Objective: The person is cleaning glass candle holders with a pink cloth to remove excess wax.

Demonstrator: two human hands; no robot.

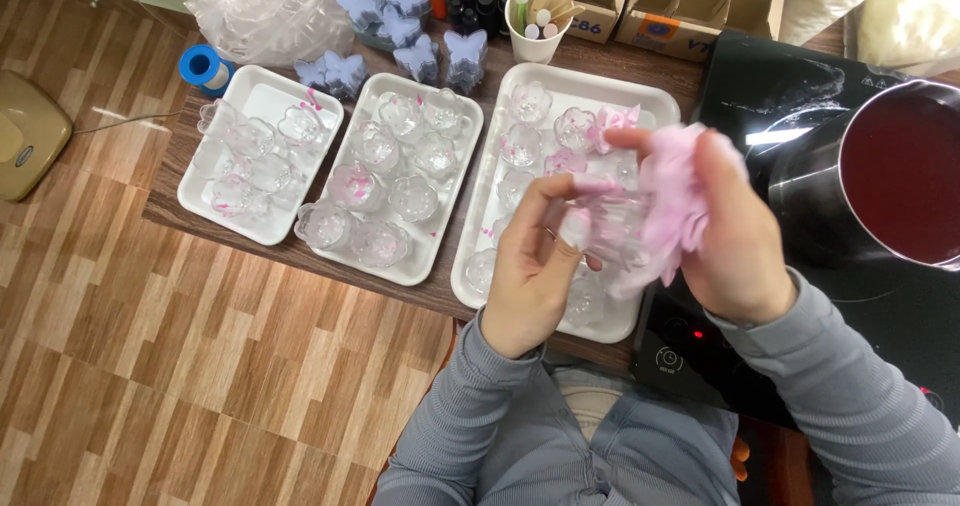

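Observation:
My left hand (530, 266) grips a clear plastic flower-shaped mould (610, 228) over the rightmost white tray (590, 91). My right hand (735, 236) holds a pale pink flower-shaped piece (672, 196) pressed against the mould; the motion blurs both. Under the hands the tray holds several clear moulds and one pink flower (612, 121). Both sleeves are grey.
Two more white trays (265, 91) (462, 116) of clear moulds lie to the left on a dark wooden table. Lilac butterfly shapes (440, 56), a paper cup of sticks (535, 16) and cardboard boxes stand at the back. A steel pot of dark red liquid (905, 171) sits on a black hob at the right.

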